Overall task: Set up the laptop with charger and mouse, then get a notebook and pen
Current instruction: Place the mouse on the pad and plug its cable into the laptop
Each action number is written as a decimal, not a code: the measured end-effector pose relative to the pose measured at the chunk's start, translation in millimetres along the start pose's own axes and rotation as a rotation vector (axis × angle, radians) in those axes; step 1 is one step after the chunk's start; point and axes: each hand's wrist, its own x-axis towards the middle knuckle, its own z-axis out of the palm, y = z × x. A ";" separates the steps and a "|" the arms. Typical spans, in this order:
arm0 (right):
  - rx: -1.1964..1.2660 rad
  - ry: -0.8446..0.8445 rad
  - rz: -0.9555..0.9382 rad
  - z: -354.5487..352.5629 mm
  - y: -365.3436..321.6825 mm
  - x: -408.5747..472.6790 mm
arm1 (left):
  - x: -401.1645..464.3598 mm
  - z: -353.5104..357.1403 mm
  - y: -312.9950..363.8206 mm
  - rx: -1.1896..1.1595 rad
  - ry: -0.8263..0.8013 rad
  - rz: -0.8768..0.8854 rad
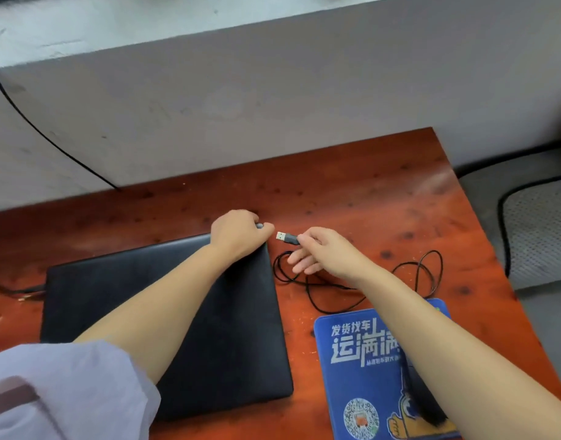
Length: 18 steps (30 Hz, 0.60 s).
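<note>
Black closed laptop (165, 315), one USB plug (286, 237) pinched by right hand (323, 254)

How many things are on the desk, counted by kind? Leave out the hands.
Laptop: 1
Mouse pad: 1
Mouse: 1, mostly hidden by the arm
Cables: 2, the mouse cable and one at the laptop's left side
Total: 5

Left hand (239, 231) curled, palm down, arm outstretched, right hand (320, 252) in pinch grip, lower fingers loose
</note>
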 end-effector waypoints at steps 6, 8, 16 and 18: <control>-0.149 0.051 -0.094 -19.3 -7.0 -13.2 | -10.3 -27.2 4.1 -0.095 -0.036 0.048; -0.153 0.003 -0.099 -16.2 -12.3 -16.8 | -17.8 -36.0 5.6 -0.128 -0.003 0.069; -0.130 -0.122 -0.188 6.3 -30.5 -30.9 | -37.7 -62.9 3.1 -0.230 0.128 0.132; -0.149 -0.095 -0.195 8.9 -32.3 -31.2 | -40.5 -65.6 4.5 -0.237 0.136 0.132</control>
